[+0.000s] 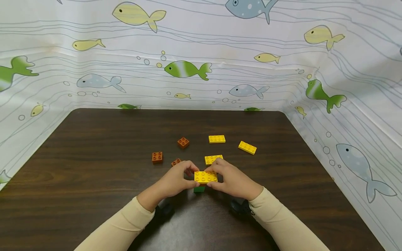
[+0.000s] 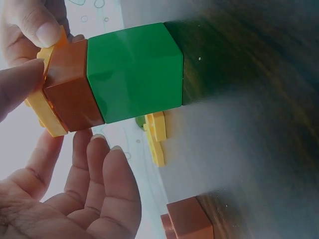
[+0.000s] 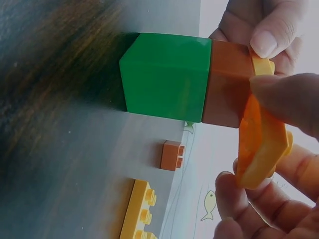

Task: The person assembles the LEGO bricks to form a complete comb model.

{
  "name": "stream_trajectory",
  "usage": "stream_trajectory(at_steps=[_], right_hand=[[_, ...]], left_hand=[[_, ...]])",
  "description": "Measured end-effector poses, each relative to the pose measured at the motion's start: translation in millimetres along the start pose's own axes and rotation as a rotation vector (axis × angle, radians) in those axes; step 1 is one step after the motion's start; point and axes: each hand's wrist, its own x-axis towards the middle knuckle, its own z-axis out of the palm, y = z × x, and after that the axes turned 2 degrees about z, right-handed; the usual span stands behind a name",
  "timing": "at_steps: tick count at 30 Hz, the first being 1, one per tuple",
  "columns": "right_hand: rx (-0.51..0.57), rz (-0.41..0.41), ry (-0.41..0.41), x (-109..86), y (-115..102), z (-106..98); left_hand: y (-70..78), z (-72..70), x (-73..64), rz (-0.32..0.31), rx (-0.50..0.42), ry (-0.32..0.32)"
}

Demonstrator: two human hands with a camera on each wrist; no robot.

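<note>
A flat yellow building brick (image 1: 205,177) with two rows of studs lies across the top of a small stack. Beneath it sits a brown brick (image 2: 70,84), and under that a taller green block (image 3: 167,74) stands on the table. My left hand (image 1: 174,179) pinches the yellow brick's left end between thumb and fingers. Its right part, which overhangs the brown brick, is pinched by my right hand (image 1: 233,179). From the right wrist, the yellow brick's hollow underside shows past the brown brick's side.
Brown bricks (image 1: 157,157) lie beyond my left hand, one partly hidden by it. Flat yellow bricks (image 1: 217,139) lie beyond my right hand on the dark wooden table (image 1: 94,157). A fish-patterned curtain (image 1: 201,45) encloses the back and sides.
</note>
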Motion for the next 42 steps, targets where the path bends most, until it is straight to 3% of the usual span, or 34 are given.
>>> stream_trajectory(at_steps=[10,19,23,31,42], right_hand=[[-0.011,0.003,-0.004,0.6,1.4,0.1],[-0.035,0.037,-0.005,-1.4,-0.2,-1.1],[-0.038,0.032,-0.01,-1.3,0.5,-0.7],[-0.032,0.042,-0.016,-1.8,0.1,0.7],[-0.052,0.041,-0.013,-1.3,0.9,0.6]], left_hand=[[-5.9,-8.1,-2.3,0.05,-0.023,-0.011],[-10.8,-37.6,-7.6,0.067,-0.06,0.13],[-16.9,-51.7,-8.6,0.051,-0.089,0.193],[-30.7,-75.9,-10.4,-0.034,-0.267,0.272],[-50.5,-99.2,-11.8,-0.076,-0.275,0.284]])
